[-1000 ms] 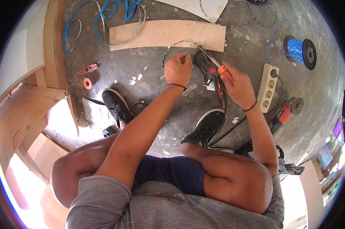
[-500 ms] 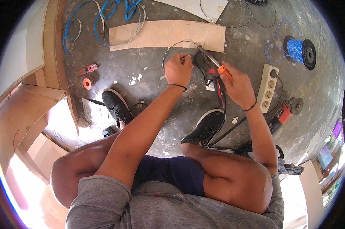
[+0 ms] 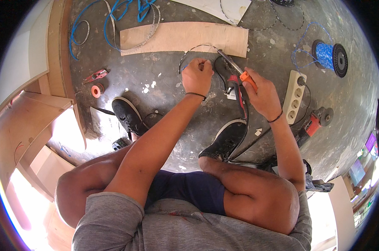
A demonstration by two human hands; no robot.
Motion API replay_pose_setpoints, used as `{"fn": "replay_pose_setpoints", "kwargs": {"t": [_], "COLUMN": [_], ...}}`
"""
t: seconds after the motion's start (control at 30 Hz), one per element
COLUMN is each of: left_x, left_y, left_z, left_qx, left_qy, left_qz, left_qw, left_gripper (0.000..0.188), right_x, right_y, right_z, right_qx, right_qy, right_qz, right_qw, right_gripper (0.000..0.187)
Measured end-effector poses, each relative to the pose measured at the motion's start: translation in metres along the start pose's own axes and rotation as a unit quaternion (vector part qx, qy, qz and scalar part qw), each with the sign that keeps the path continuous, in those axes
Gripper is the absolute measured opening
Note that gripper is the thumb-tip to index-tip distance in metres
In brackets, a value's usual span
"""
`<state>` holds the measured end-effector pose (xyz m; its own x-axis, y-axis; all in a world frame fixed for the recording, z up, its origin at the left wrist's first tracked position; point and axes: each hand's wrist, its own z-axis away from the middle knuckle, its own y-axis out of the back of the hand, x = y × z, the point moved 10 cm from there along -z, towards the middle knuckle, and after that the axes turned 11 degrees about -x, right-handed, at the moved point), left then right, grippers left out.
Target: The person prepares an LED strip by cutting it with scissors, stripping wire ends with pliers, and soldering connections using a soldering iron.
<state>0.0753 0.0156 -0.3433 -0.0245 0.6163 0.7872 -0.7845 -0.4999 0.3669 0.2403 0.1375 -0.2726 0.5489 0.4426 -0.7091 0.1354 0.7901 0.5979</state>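
My right hand (image 3: 262,94) is closed round the orange handle of a soldering iron (image 3: 245,78). The iron's metal shaft points up and left, its tip close to the near edge of a thin plywood strip (image 3: 185,38). My left hand (image 3: 197,78) is pinched shut just left of the iron. A thin black-and-white speckled wire (image 3: 191,49) arcs from beside the left fingers to the iron's tip. The fingers hide the held part of the wire. Beneath the iron lies a red-and-black handled tool (image 3: 236,85), its kind hard to make out.
At right are a white power strip (image 3: 293,98), a red angle grinder (image 3: 313,125) and a spool of blue wire (image 3: 328,56). Red pliers (image 3: 96,75) and a solder spool (image 3: 97,90) lie left. Blue-and-white strip coils (image 3: 110,21) overlap the plywood. A wooden cabinet (image 3: 57,54) stands at left.
My left hand has shifted very slightly, and a bit of blue shows beside its fingers. The soldering iron and my right hand stay nearly in place.
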Motion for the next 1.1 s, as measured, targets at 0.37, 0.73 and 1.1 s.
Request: {"fn": "replay_pose_setpoints", "kwargs": {"t": [0.37,0.73,1.1], "left_x": [0.0022,0.0031,0.0017], "left_y": [0.0007,-0.0003,-0.0010], "left_z": [-0.0002,0.0003,-0.0007], "left_qx": [0.007,0.005,0.003], "left_qy": [0.007,0.014,0.011], "left_qz": [0.001,0.040,0.041], "left_qw": [1.000,0.999,0.999], "left_gripper": [0.023,0.022,0.023], "right_x": [-0.0006,0.0000,-0.0019], "right_y": [-0.0009,-0.0006,0.0000], "right_z": [-0.0016,-0.0017,-0.0015], "right_qx": [0.000,0.004,0.001], "right_qy": [0.003,0.006,0.006], "right_qz": [0.003,-0.002,-0.003], "right_qw": [1.000,1.000,1.000], "right_gripper": [0.036,0.037,0.037]}}
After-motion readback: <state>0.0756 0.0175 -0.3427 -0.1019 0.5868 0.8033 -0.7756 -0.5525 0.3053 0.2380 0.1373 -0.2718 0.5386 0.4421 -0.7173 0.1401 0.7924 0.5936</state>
